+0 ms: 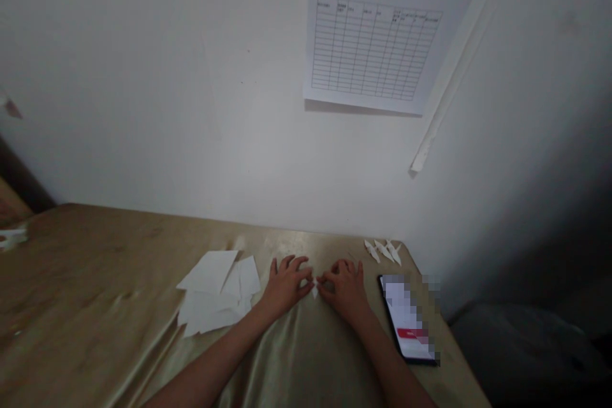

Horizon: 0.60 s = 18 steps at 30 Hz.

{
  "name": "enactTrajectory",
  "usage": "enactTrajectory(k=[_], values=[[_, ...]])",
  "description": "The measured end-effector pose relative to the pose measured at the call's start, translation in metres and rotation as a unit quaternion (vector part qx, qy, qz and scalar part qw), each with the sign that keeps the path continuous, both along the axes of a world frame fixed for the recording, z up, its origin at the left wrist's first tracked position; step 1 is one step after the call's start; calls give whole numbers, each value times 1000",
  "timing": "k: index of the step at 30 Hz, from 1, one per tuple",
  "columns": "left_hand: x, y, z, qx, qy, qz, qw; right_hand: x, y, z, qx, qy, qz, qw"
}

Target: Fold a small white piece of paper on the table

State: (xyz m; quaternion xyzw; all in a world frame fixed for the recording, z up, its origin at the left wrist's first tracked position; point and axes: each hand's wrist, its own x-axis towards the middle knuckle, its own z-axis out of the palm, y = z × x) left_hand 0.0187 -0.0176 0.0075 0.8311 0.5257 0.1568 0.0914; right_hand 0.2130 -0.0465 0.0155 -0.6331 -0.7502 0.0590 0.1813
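Centrally — white paper [315,289] | between left hand [289,280] and right hand [343,285] — touching

sm wht paper [315,291], pointed nr end

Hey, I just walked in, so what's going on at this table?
A person's left hand and right hand hold a small white paper piece between their fingers, above a brownish cloth. Loose white sheets lie to the left. On the right lies a phone, its screen lit, with three small white shapes beyond it.
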Motion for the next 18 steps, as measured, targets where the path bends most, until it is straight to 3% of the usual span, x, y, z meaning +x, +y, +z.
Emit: enactTrajectory(k=[18], values=[[-2, -3, -8, 26, -34, 14, 999, 0, -1, -3, 30, 27, -34, 999]])
